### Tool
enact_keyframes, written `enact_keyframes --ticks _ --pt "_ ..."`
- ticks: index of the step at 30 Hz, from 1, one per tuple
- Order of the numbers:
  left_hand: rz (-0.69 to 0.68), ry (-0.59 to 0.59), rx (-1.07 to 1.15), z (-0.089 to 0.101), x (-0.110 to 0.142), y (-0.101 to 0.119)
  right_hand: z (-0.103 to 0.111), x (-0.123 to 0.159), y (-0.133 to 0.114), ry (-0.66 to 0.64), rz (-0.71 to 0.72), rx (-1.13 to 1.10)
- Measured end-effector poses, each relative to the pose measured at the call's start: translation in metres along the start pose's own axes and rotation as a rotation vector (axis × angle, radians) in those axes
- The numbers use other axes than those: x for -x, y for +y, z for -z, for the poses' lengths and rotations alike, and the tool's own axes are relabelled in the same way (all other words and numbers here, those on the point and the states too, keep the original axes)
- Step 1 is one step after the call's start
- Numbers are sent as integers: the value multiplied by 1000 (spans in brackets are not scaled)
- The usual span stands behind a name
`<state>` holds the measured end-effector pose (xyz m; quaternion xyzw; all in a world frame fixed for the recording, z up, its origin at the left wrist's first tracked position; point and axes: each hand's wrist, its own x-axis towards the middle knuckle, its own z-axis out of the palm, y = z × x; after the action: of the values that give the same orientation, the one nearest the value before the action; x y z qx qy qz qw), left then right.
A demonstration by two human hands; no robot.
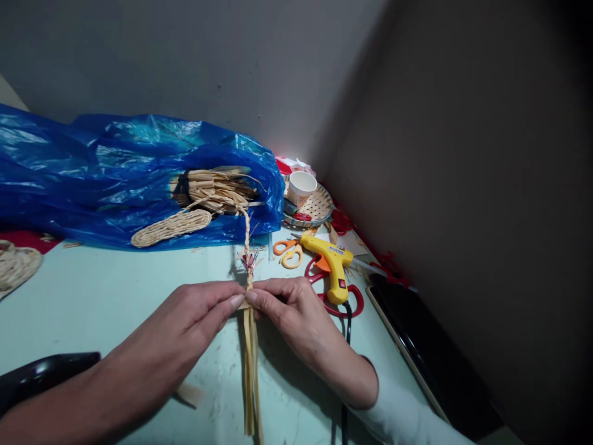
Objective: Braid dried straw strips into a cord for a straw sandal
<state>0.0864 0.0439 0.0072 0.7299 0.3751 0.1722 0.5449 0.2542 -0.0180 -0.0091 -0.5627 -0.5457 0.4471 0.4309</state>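
- The fingers and thumbs of the left hand (204, 306) and right hand (301, 321) are pinched together on the pale straw braid (247, 228), upright in view at the middle of the table; the exact grip underneath is hidden.
- Loose strands (250, 371) hang below the pinch, one reaching the lower edge of view.
- A small purplish tuft (249, 262) sits against the braid above the hands — too fine to make out.
- The braid's upper end meets a straw bundle (217, 188), partly inside a blue plastic bag (92, 161) cut off at the left.
- A woven piece (16, 266) is cropped by the left edge; a glossy black object (46, 371) is partly covered by the left forearm.
- The yellow glue gun (333, 256) hides part of the red-handled scissors (356, 303).
- The pale green tabletop (115, 278) meets a grey wall (162, 62) — dim, darkest at right.
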Motion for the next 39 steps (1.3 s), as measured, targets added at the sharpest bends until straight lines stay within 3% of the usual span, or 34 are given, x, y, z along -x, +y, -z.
enact_keyframes --ticks 3,12,19,27,39 --pt "-4 -34 -108 3 -2 -1 1 1 -1 8 -13 12" --pt "99 6 -86 8 -12 -5 2 5 -7 6 21 137" --pt "50 38 -76 5 -16 -8 -1 8 -11 14 14 209" --pt "154 22 101 1 -13 -17 0 6 -7 52 37 275" --pt "124 7 157 -3 -13 -11 -1 9 -16 16 -40 325"
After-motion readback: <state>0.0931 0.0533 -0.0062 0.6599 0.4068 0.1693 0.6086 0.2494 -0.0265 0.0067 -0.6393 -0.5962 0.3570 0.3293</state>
